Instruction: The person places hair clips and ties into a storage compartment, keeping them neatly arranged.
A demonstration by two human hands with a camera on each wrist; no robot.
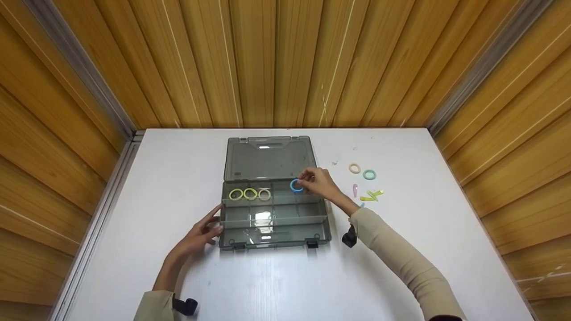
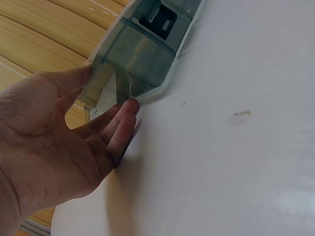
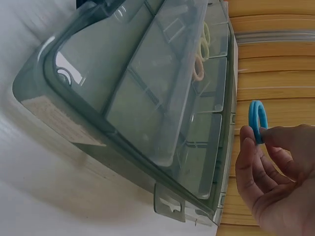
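Note:
Between thumb and fingertips, my right hand (image 1: 319, 183) pinches a blue hair tie (image 3: 257, 122) above the back row of an open, grey see-through divided box (image 1: 276, 232). Two yellow-green hair ties, one (image 1: 236, 194) at the far left and another (image 1: 250, 193) beside it, are in that back row. A pale beige hair tie (image 1: 264, 194) lies just right of them. At the box's left side, my left hand (image 1: 196, 238) touches the wall with extended fingers (image 2: 120, 132). The box's lid (image 1: 270, 160) is folded back.
Right of the box lie a peach hair tie (image 1: 354, 168) and a teal one (image 1: 369, 174). Nearer are a pink hair clip (image 1: 355, 190) and several yellow-green clips (image 1: 372, 195). Wood-patterned walls (image 1: 258, 62) border the white table (image 1: 276, 285).

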